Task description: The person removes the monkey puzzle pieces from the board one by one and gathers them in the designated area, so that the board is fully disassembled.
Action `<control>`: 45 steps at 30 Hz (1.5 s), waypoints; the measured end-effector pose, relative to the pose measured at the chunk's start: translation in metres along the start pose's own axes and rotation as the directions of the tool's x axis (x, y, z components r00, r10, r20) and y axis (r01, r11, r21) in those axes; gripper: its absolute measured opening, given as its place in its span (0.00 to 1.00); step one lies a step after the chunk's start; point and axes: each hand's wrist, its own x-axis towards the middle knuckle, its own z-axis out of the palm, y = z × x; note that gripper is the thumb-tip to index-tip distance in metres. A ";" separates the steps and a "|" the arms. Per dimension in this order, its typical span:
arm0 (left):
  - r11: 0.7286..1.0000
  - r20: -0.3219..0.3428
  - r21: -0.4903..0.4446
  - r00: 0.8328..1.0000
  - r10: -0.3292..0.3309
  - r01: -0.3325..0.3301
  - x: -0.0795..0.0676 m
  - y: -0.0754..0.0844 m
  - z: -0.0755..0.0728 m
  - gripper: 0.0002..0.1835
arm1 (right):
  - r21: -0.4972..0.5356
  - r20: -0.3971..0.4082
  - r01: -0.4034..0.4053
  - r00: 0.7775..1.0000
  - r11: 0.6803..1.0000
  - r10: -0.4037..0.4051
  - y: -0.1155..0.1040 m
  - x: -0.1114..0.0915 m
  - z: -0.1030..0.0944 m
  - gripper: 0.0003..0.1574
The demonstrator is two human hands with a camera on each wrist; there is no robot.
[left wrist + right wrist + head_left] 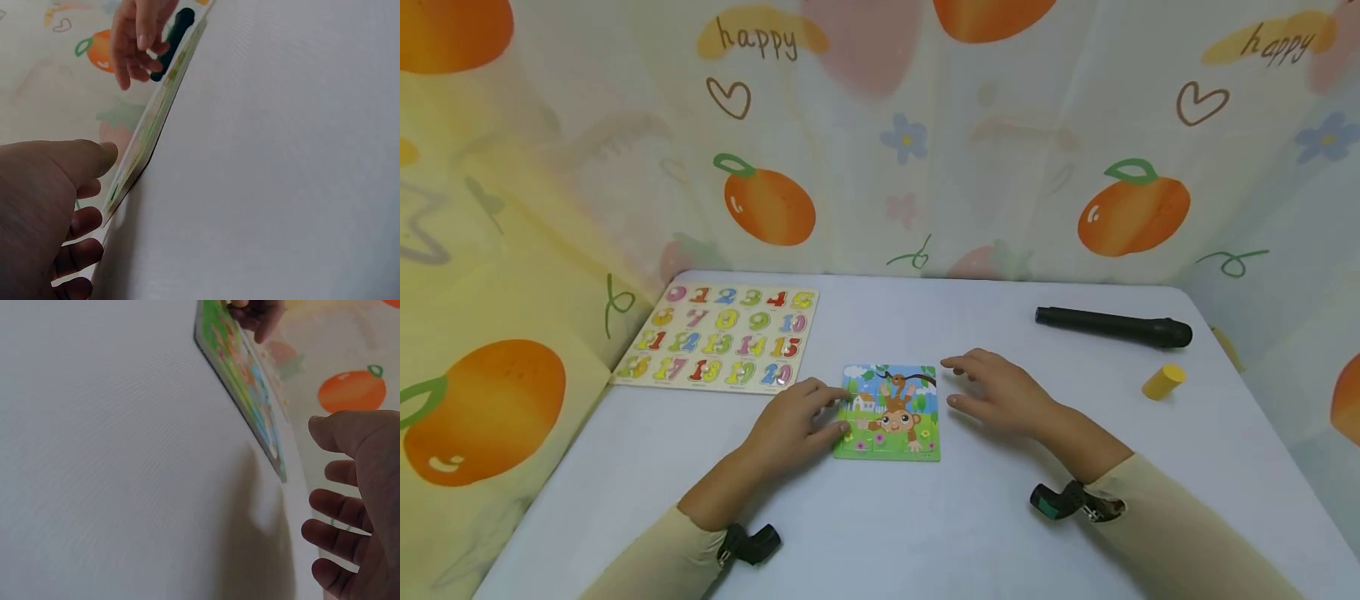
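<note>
A square jigsaw puzzle with a monkey hanging from a branch lies flat at the middle of the white table. At its left edge is my left hand, fingers loosely bent and fingertips overlapping the border in the head view. My right hand hovers just off the puzzle's right side, thumb and fingers spread apart with nothing between them. In the left wrist view the puzzle shows edge-on past the thumb. The right wrist view has the puzzle beyond my relaxed right fingers.
A number board with colourful digits lies at the back left. Toward the back right is a black microphone-shaped stick, with a yellow cylinder in front of it. A printed curtain stands behind the white table.
</note>
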 end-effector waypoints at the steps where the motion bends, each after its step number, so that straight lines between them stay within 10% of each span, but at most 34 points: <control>1: 1.000 -0.003 -0.007 1.000 0.017 -0.017 0.000 0.000 0.001 0.23 | 0.019 -0.007 0.005 1.000 1.000 -0.005 -0.001 0.004 0.002 0.34; 19: 0.990 0.031 0.036 0.991 0.132 -0.133 0.000 -0.005 0.011 0.27 | 0.235 0.032 0.048 0.998 0.971 -0.057 -0.024 0.072 0.043 0.26; 45: 0.994 0.048 0.037 0.993 0.104 -0.106 0.000 -0.001 0.009 0.26 | 0.123 0.122 -0.038 0.992 0.992 0.023 -0.054 0.107 0.066 0.26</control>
